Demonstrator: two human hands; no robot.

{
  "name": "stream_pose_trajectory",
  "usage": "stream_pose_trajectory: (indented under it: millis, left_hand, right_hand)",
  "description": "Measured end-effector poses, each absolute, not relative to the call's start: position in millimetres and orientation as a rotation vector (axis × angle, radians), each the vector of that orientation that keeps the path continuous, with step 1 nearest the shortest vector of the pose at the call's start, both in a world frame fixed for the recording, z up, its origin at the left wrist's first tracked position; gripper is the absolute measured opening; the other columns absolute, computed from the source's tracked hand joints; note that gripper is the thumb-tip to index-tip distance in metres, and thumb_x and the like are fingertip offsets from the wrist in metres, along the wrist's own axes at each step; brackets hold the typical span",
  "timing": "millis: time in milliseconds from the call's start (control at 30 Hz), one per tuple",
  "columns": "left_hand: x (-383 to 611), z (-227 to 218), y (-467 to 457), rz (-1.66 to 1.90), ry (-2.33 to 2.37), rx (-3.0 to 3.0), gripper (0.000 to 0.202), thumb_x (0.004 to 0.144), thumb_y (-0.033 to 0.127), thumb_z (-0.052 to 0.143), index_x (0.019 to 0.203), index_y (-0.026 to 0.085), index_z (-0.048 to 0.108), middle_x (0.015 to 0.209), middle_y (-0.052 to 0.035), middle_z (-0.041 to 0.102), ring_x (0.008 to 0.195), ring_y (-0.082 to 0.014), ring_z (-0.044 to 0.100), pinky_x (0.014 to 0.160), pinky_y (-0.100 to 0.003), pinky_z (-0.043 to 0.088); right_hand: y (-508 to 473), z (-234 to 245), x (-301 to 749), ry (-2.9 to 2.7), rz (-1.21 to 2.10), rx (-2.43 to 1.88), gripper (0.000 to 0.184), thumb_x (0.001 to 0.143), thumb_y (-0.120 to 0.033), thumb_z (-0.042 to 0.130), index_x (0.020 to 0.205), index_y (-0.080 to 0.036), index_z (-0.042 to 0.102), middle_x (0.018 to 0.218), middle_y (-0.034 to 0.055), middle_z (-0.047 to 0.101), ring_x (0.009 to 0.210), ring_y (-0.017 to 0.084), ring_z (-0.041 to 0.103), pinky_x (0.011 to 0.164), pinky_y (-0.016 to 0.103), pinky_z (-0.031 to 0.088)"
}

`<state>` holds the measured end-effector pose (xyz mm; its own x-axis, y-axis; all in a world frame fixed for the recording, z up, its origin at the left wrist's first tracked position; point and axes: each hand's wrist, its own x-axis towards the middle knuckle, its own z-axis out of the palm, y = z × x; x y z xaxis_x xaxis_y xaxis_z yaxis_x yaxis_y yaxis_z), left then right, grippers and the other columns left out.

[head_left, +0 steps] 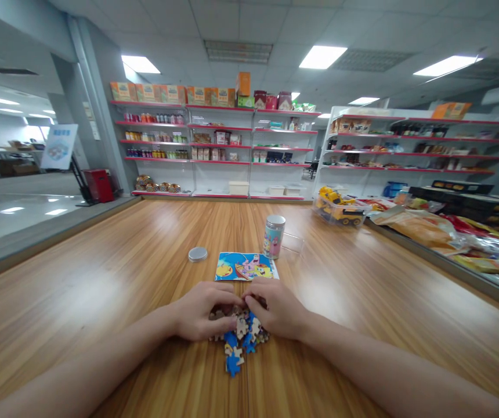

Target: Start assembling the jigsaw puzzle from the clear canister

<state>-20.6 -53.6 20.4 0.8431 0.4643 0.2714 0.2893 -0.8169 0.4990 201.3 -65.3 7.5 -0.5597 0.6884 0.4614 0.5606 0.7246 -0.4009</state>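
Note:
A small heap of jigsaw puzzle pieces (pixel 241 328) lies on the wooden table, some blue side up, others showing a pale brown back. My left hand (pixel 203 309) cups the heap's left side, its thumb resting on pieces and its curved fingers apart from the thumb. From the right, my right hand (pixel 279 307) bends over the heap, thumb and forefinger tips close together. Whatever sits between those tips is hidden or too small to name. Just beyond the hands is a cartoon picture sheet (pixel 245 267). A cartoon-printed can (pixel 274 237) stands upright at its right corner.
A round metal lid (pixel 198 254) lies left of the sheet. Beside the can is a clear plastic piece (pixel 293 244). Farther right, a clear bin (pixel 340 215) holds yellow toy trucks. Packaged goods (pixel 462 232) line the right edge, and stocked shelves (pixel 219 145) stand behind.

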Motion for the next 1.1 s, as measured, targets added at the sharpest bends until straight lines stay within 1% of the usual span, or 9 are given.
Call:
stream_pose_trajectory:
  millis: [133,200,333,400,567,733,833,967,1100]
  left_hand:
    - [-22.5,18.1,-49.6,0.609,0.514,2.356,0.032,0.092,0.038,0.053,0.094,0.012,0.071,0.079,-0.0063,0.064,0.071,-0.0157,0.056,0.065,-0.025,0.041]
    - [-22.6,16.0,-47.9,0.654,0.532,2.32,0.03,0.092,0.035,0.053,0.092,0.012,0.071,0.078,-0.0064,0.065,0.07,-0.015,0.056,0.064,-0.024,0.041]
    - [-22.1,12.3,-47.7,0.618,0.568,2.391,0.02,0.086,0.028,0.061,0.092,0.013,0.072,0.079,-0.0057,0.068,0.067,-0.0134,0.055,0.063,-0.023,0.041]
    - [-22.1,11.6,-47.9,0.581,0.587,2.379,0.02,0.084,0.029,0.064,0.092,0.013,0.072,0.079,-0.0054,0.068,0.067,-0.0131,0.055,0.061,-0.022,0.041]
    - [-23.2,14.0,-47.7,0.513,0.567,2.255,0.027,0.086,0.036,0.064,0.092,0.01,0.071,0.076,-0.005,0.065,0.063,-0.0118,0.052,0.055,-0.021,0.038]
    - [-24.0,16.0,-48.8,0.536,0.543,2.316,0.023,0.083,0.033,0.067,0.088,0.011,0.07,0.076,-0.0044,0.061,0.067,-0.0124,0.053,0.058,-0.022,0.04]
    - [-24.0,15.0,-48.5,0.536,0.543,2.334,0.021,0.083,0.032,0.067,0.089,0.012,0.07,0.078,-0.0049,0.061,0.068,-0.013,0.054,0.059,-0.022,0.041]
    - [-23.3,14.2,-48.1,0.532,0.549,2.324,0.019,0.083,0.029,0.066,0.087,0.011,0.069,0.078,-0.0057,0.063,0.068,-0.0134,0.055,0.06,-0.022,0.042]
    - [-23.0,14.2,-48.7,0.547,0.546,2.327,0.018,0.083,0.028,0.066,0.085,0.011,0.069,0.078,-0.0062,0.064,0.068,-0.0134,0.056,0.06,-0.022,0.042]
  right_hand:
    - [-70.4,7.6,200.6,-2.332,0.337,-0.806,0.015,0.081,-0.012,0.055,0.072,-0.015,0.067,0.064,0.0013,0.062,0.058,0.011,0.054,0.056,0.021,0.038]
    - [-71.5,8.7,200.8,-2.331,0.36,-0.781,0.015,0.08,-0.012,0.055,0.071,-0.014,0.067,0.061,0.0006,0.06,0.054,0.01,0.051,0.052,0.02,0.036]
    - [-73.5,11.9,201.5,-2.355,0.406,-0.769,0.015,0.076,-0.01,0.055,0.068,-0.014,0.067,0.058,-0.0001,0.06,0.05,0.009,0.047,0.049,0.02,0.033]
    - [-75.2,13.3,202.0,-2.371,0.458,-0.775,0.016,0.075,-0.01,0.055,0.071,-0.014,0.069,0.057,-0.0002,0.06,0.048,0.009,0.047,0.047,0.019,0.033]
    - [-77.8,13.7,202.7,-2.359,0.575,-0.795,0.018,0.077,-0.013,0.054,0.08,-0.013,0.072,0.053,-0.0014,0.058,0.044,0.008,0.046,0.044,0.018,0.032]
    - [-77.0,12.2,201.9,-2.342,0.583,-0.809,0.015,0.076,-0.014,0.055,0.076,-0.012,0.071,0.052,-0.0013,0.057,0.043,0.008,0.045,0.043,0.018,0.031]
    - [-77.3,12.7,201.7,-2.335,0.562,-0.81,0.013,0.075,-0.013,0.056,0.075,-0.013,0.069,0.05,-0.0028,0.054,0.042,0.007,0.044,0.043,0.018,0.03]
    - [-78.4,15.1,201.4,-2.345,0.542,-0.798,0.014,0.073,-0.012,0.057,0.079,-0.014,0.07,0.047,-0.0057,0.048,0.04,0.006,0.041,0.044,0.018,0.03]
    - [-78.5,15.8,201.1,-2.354,0.53,-0.846,0.011,0.074,-0.016,0.061,0.079,-0.016,0.07,0.048,-0.0057,0.05,0.041,0.007,0.043,0.045,0.018,0.032]
